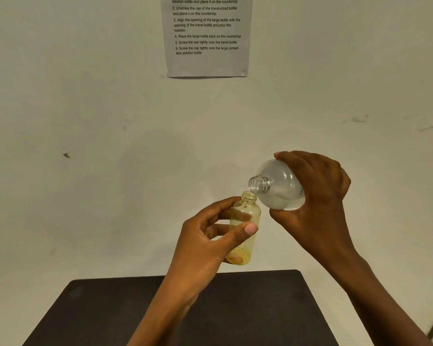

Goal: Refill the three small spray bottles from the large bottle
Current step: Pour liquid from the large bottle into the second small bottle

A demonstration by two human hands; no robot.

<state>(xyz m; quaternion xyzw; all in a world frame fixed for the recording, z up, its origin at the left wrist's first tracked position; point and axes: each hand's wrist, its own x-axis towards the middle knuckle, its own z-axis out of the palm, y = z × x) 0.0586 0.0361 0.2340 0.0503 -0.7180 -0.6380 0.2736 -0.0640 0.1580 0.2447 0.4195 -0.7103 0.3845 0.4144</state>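
Note:
My left hand (210, 236) grips a small yellow-tinted bottle (248, 216) upright above the dark table, thumb across its front; its neck is uncapped. My right hand (318, 193) holds the large clear bottle (280, 186) tipped over, its uncapped threaded mouth pointing left and down, just above and to the right of the small bottle's mouth. Clear liquid lies in the lower side of the large bottle. A little liquid sits in the bottom of the small bottle. No stream between the two mouths can be made out. No other small bottles or caps are in view.
A dark table top (110, 310) fills the lower part of the view, its far edge near the pale wall (85, 146). A printed instruction sheet (206, 36) hangs on the wall above the hands.

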